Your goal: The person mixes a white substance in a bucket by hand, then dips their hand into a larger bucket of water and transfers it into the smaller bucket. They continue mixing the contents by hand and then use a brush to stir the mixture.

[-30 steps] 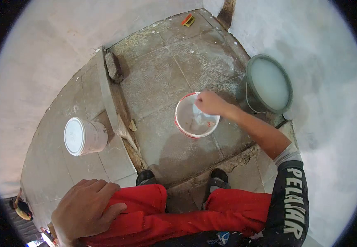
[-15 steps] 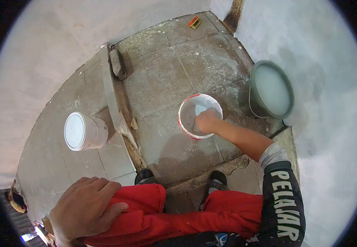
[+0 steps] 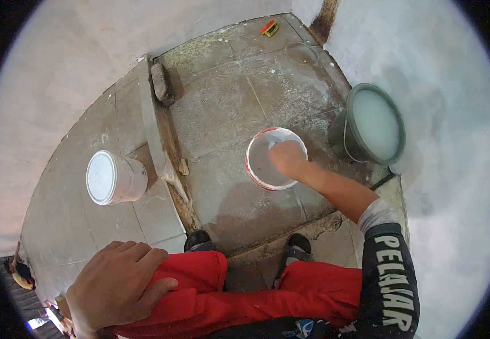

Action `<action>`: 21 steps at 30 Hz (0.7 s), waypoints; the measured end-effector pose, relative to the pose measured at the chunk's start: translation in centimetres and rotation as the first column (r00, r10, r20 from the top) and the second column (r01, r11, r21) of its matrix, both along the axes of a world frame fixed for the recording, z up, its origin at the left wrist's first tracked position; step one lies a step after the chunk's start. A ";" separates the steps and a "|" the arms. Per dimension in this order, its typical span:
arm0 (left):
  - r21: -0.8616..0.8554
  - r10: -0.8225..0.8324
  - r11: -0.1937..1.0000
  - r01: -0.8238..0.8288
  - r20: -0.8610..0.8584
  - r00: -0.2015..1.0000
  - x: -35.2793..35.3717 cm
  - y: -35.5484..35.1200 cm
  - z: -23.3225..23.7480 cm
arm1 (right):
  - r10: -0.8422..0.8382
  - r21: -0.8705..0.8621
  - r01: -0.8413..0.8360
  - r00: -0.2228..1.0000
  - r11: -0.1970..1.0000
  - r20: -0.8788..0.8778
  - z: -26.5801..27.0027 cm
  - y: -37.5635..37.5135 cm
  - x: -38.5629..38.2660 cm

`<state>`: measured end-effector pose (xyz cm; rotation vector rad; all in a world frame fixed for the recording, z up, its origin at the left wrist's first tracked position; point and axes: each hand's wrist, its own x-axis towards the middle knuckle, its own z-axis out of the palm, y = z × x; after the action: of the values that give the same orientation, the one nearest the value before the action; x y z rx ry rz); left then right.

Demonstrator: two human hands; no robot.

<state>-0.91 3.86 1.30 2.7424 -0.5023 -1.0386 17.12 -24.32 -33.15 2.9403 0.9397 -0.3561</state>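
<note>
My right hand [image 3: 288, 158] reaches into an open white bucket [image 3: 259, 179] with a red-marked rim, on the tiled floor. Its fingers are closed on something pale that I cannot make out, partly hidden by the hand. My left hand [image 3: 119, 282] rests over my knee on the red trousers [image 3: 199, 270], fingers spread and holding nothing. To the right of the white bucket stands a green bucket [image 3: 341, 135] with a wire handle, holding cloudy whitish liquid [image 3: 376, 124].
A lidded white bucket [image 3: 117, 177] stands at the left. A plank [image 3: 153, 121] lies along the floor with a stone [image 3: 162, 85] beside it. An orange and yellow brush-like item [image 3: 269, 28] lies near the far corner. White walls [image 3: 425, 141] border the floor.
Inside the white bucket, my right hand has shifted slightly up, and less of the pale thing shows. My left hand stays on my knee.
</note>
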 end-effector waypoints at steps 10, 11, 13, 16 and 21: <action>0.051 -0.049 0.997 0.053 -0.076 0.996 0.4 -0.5 -1.0 | 0.107 0.055 -0.095 0.951 0.994 -0.289 1.0 0.5 -0.6; 0.064 -0.089 0.993 0.096 -0.108 0.990 0.6 -0.7 -1.5 | 0.142 0.112 -0.110 0.932 0.988 -0.335 0.2 0.5 -0.6; 0.055 -0.181 0.980 0.189 -0.135 0.974 0.9 -1.5 -3.0 | 0.132 0.078 -0.112 0.925 0.991 -0.355 0.9 0.5 -0.5; -0.017 -0.255 0.965 0.260 -0.269 0.929 2.1 -3.2 -6.3 | 0.103 0.029 -0.099 0.925 0.995 -0.365 1.2 0.2 0.0; -0.007 -0.031 1.000 0.031 -0.425 0.905 11.3 -3.9 -21.3 | 0.067 -0.004 -0.073 0.938 0.997 -0.339 3.1 -0.2 1.1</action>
<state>10.44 -0.07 -19.98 2.4012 -0.4714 -1.5866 18.21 -24.47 -30.09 2.8721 1.0627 -0.8843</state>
